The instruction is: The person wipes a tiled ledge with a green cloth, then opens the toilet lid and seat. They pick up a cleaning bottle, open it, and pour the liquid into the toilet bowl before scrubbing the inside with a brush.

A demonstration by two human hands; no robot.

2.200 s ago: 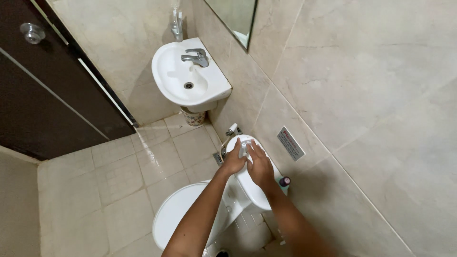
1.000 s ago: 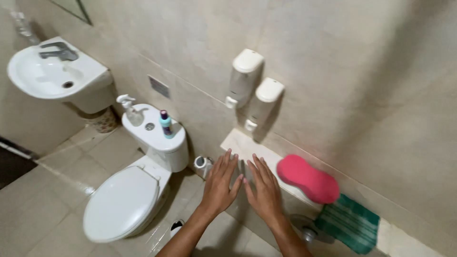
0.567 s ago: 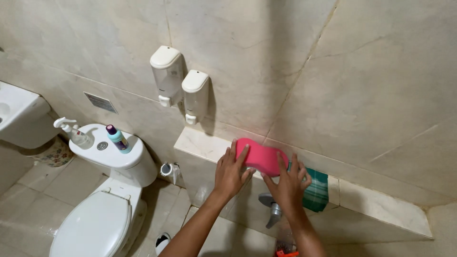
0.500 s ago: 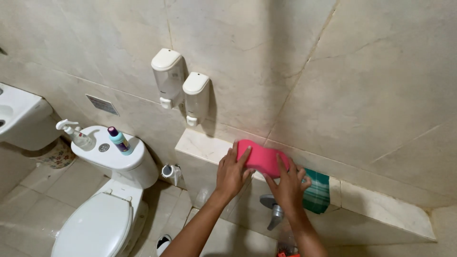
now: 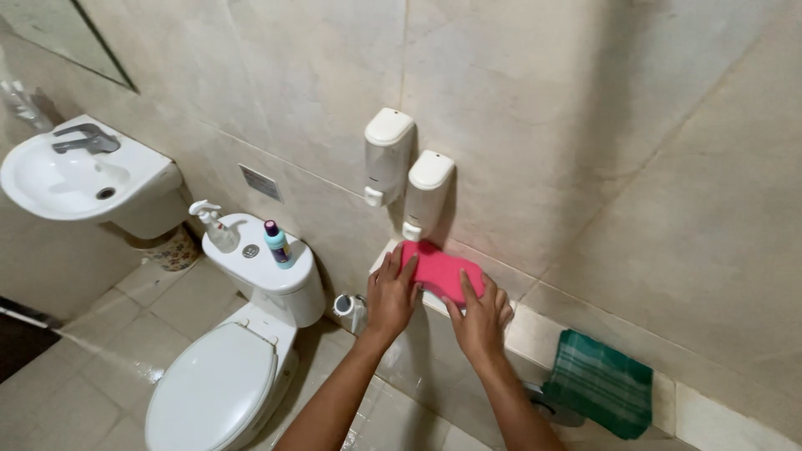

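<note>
Wall: beige stone-look tiles (image 5: 635,125) fill the upper and right parts of the frame as I look down from the head camera.
Floor: pale tiles (image 5: 92,367) run across the lower left.
Toilet: a white toilet (image 5: 213,388) sits lower left with its lid shut; its cistern (image 5: 267,271) stands against the wall just left of centre.
Washbasin: a white basin (image 5: 79,179) with a grey tap (image 5: 83,140) hangs at the left edge, below the corner of a mirror (image 5: 50,33).
Ledge: a low tiled ledge (image 5: 535,326) runs from centre toward the lower right.
Green cloth: a dark green striped cloth (image 5: 600,388) is draped over the ledge at lower right, well apart from my hands.
Pink sponge: a bright pink oblong sponge (image 5: 443,274) lies on the ledge at centre, just below the dispensers.
Left hand: my left hand (image 5: 391,294) lies flat with fingers spread, fingertips touching the sponge's left end, not clenched around it.
Right hand: my right hand (image 5: 483,313) lies open against the sponge's lower right edge, fingers resting on it, no closed grasp visible.
Dispensers: two white wall dispensers (image 5: 408,185) hang side by side above the sponge.
Spray bottle: a clear spray bottle (image 5: 215,229) stands on the cistern's left side.
Small bottle: a teal bottle with a dark cap (image 5: 277,244) stands beside it on the cistern.
Flush plate: a small grey plate (image 5: 261,182) is set in the wall above the cistern.
</note>
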